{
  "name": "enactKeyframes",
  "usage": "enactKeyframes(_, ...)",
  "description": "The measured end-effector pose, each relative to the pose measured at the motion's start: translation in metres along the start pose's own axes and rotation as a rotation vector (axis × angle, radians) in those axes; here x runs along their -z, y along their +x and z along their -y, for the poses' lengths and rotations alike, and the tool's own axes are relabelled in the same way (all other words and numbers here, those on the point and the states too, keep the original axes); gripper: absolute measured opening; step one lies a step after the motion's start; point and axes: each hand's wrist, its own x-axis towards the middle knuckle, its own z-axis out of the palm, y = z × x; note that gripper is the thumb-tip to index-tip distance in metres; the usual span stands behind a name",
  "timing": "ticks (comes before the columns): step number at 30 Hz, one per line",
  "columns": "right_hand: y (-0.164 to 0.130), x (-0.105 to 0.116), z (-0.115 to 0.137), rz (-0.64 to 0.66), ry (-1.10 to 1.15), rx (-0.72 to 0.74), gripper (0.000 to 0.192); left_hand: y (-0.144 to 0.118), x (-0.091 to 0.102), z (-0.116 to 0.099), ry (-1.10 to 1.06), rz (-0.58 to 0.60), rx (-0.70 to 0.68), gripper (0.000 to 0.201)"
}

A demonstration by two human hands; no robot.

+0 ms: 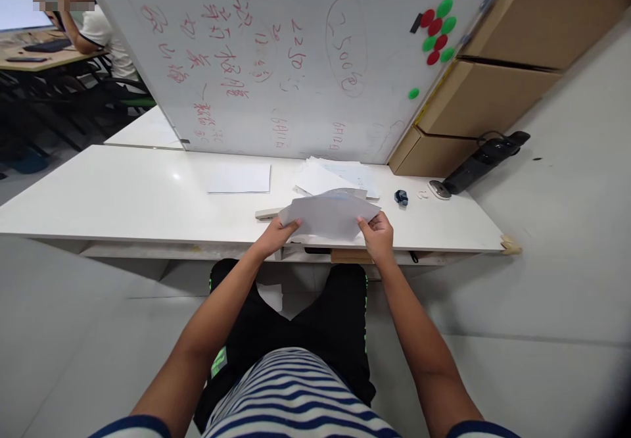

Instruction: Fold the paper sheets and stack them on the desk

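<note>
Between my two hands, above the front edge of the white desk, spans a sheaf of paper (328, 216), its near side blank and slightly bowed. My left hand (277, 235) pinches its left edge, thumb on the near face. At the right edge my right hand (377, 233) grips it, fingers curled behind. Just behind the sheaf lies a loose pile of papers (340, 173), partly covered by it. A pale stapler-like object (267, 214) pokes out beside my left hand; the rest of it is hidden. Farther left rests a flat stack of white paper (239, 179).
A whiteboard (296, 56) with red writing and round magnets leans at the back. Cardboard boxes (486, 99), a black bottle (486, 162), a mouse (439, 190) and a small dark blue object (401, 197) are at right. Another person (106, 33) sits far left.
</note>
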Motion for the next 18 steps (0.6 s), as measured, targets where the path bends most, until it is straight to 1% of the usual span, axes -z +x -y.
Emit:
enactKeyframes(4, -0.005, -0.007, 0.006, -0.042, -0.049, 0.015, 0.036, 0.0, 0.004, 0.002, 0.006, -0.046, -0.035, 0.054)
enactKeyframes(7, -0.006, -0.012, 0.008, -0.088, -0.098, 0.053, 0.035, 0.0, 0.006, 0.001, 0.005, -0.085, -0.064, 0.052)
enactKeyframes(9, -0.006, -0.016, 0.006, -0.088, -0.109, 0.076, 0.035, 0.0, 0.008, 0.001, 0.014, -0.113, -0.06, 0.051)
enactKeyframes(11, -0.006, -0.02, 0.001, -0.033, -0.105, 0.072, 0.038, 0.0, 0.009, 0.001, 0.031, -0.133, -0.037, 0.05)
enactKeyframes(14, -0.01, -0.026, -0.01, 0.087, -0.08, 0.032, 0.05, -0.001, 0.008, 0.004, 0.048, -0.138, -0.008, 0.048)
enactKeyframes(16, -0.016, -0.029, -0.017, 0.132, -0.075, 0.016, 0.057, -0.003, 0.006, 0.006, 0.071, -0.13, 0.007, 0.045)
enactKeyframes(18, -0.023, -0.028, -0.021, 0.179, -0.099, 0.014, 0.059, -0.009, 0.005, 0.008, 0.125, -0.136, 0.012, 0.04)
